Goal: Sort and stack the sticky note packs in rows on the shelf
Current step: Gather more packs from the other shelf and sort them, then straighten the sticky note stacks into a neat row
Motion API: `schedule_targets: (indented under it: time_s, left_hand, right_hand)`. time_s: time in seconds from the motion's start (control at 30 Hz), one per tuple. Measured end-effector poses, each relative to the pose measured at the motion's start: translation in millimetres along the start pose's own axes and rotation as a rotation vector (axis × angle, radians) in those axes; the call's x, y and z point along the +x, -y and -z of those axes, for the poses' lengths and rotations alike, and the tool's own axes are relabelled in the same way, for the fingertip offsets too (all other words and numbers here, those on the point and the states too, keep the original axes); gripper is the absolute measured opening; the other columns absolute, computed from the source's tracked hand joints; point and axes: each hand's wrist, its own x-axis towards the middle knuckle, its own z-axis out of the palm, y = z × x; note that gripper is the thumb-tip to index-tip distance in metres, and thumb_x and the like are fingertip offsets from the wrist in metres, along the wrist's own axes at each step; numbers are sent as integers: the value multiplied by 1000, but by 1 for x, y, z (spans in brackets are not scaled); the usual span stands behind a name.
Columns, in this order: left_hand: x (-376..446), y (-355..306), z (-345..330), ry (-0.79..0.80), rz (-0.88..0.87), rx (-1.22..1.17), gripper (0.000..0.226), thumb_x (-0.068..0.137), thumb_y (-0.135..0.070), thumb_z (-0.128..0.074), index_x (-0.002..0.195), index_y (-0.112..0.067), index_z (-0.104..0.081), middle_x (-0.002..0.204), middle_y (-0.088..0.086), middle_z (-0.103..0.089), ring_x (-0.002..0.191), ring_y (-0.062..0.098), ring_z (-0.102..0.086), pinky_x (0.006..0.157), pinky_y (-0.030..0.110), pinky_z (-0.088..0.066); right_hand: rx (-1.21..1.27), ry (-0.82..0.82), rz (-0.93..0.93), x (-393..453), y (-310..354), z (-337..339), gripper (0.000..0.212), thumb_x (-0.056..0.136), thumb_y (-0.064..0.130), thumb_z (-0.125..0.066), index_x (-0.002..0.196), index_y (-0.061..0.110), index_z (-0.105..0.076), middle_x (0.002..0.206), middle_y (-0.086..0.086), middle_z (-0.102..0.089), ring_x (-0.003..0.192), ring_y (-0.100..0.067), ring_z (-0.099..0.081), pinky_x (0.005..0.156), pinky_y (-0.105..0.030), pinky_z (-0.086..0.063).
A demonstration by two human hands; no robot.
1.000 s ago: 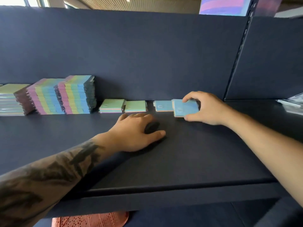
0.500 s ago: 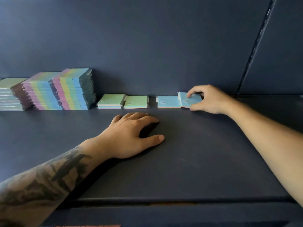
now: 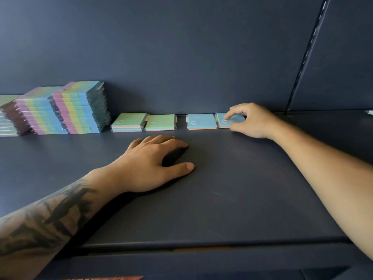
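Along the back of the dark shelf [image 3: 232,199] lies a row of flat sticky note packs: two green ones [image 3: 129,122] [image 3: 160,122], a blue one [image 3: 201,121], and a second blue pack [image 3: 223,120] at the right end. My right hand [image 3: 251,121] holds that last pack flat against the back wall, fingers on its top and thumb at its front edge. My left hand [image 3: 153,162] rests palm down on the shelf in front of the row, fingers relaxed, holding nothing. To the left stand tall stacks of striped multicolour packs [image 3: 78,110].
More stacks [image 3: 8,118] sit at the far left edge. A vertical slotted rail [image 3: 306,55] divides the back panel on the right. Something pale [image 3: 370,112] peeks in at the far right. The shelf's front edge [image 3: 201,243] runs across the bottom.
My right hand has set the blue pack down flat at the right end of the row, where it was tilted before. The view has shifted closer and lower. My left hand stays put.
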Motion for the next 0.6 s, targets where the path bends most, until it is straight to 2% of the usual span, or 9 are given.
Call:
schedule_targets:
  time_s: [0.13,0.23,0.33,0.43,0.6]
  left_hand:
    - [2,1,-1,3,6,-11,82,72,-95,-27,141,-55,-41,148,-27,-42,141,5,-35,119,40,-24]
    - [4,2,0,-4,12,-32,79,70,-97,-30,137,-57,-43,144,-29,-42,140,5,-34,117,44,-24]
    - [4,3,-1,-24,7,-44,78,69,-97,-32,134,-57,-45,141,-29,-44,139,7,-34,116,45,-24]
    - [4,4,-1,-33,4,-37,81,67,-98,-30,136,-57,-47,145,-25,-46,141,11,-35,114,46,-24]
    - [2,4,0,-22,5,-5,84,70,-99,-30,140,-55,-48,153,-17,-44,146,18,-32,112,51,-23]
  right_hand:
    - [9,9,5,0,1,-3,28,84,21,-70,104,40,-74,119,21,-56,111,-11,-52,86,-24,-38]
    - [-5,-3,-29,-4,4,-4,35,85,23,-70,116,41,-72,136,15,-49,130,-10,-45,96,-24,-32]
    - [-75,7,-71,-17,9,1,55,85,28,-70,136,45,-59,156,12,-33,145,-11,-33,101,-27,-29]
    - [-175,-14,-104,-43,18,12,63,85,32,-69,144,44,-50,157,12,-33,144,-16,-33,101,-30,-31]
    - [-251,16,-170,-116,32,8,54,92,56,-60,144,44,-52,160,10,-36,146,-18,-35,116,-38,-33]
